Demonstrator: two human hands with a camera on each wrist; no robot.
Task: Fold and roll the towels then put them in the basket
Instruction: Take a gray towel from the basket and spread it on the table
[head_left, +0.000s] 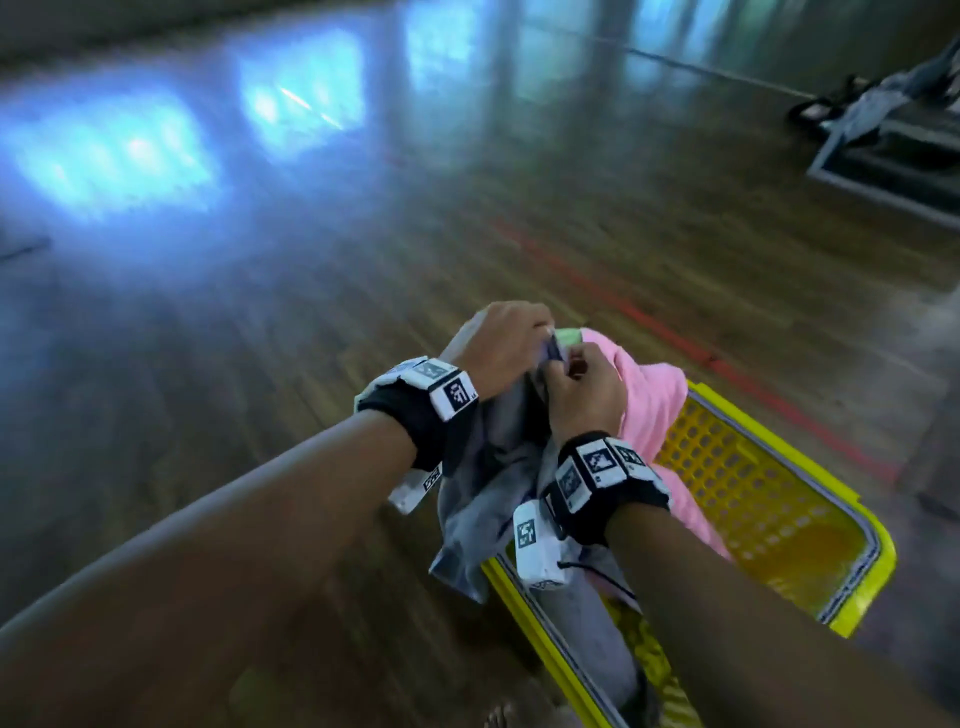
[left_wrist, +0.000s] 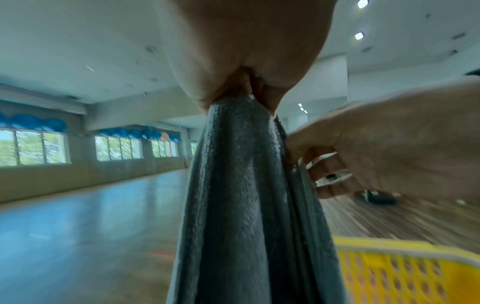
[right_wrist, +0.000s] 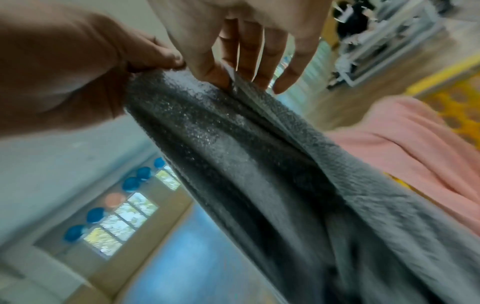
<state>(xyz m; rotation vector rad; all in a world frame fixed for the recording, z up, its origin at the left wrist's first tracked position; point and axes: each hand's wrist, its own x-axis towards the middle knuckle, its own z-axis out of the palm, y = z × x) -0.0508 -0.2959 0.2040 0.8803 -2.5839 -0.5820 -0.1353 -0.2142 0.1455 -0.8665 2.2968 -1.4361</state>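
Observation:
A grey towel (head_left: 488, 483) hangs in folds from both hands, above the left end of a yellow plastic basket (head_left: 748, 499). My left hand (head_left: 498, 348) grips its top edge; the left wrist view shows the grey towel (left_wrist: 241, 205) bunched in that fist. My right hand (head_left: 587, 384) pinches the same edge right beside it, thumb against forefinger, with the other fingers (right_wrist: 293, 67) straight over the grey towel (right_wrist: 259, 164). A pink towel (head_left: 654, 400) lies draped over the basket's far rim, seen again as the pink towel (right_wrist: 405, 144) behind the grey one.
The basket stands on a glossy wooden floor (head_left: 260, 312) with a red line (head_left: 675, 338) painted across it. A grey frame with dark gear (head_left: 883, 124) lies at the far right. Windows (left_wrist: 33, 148) line the hall's wall.

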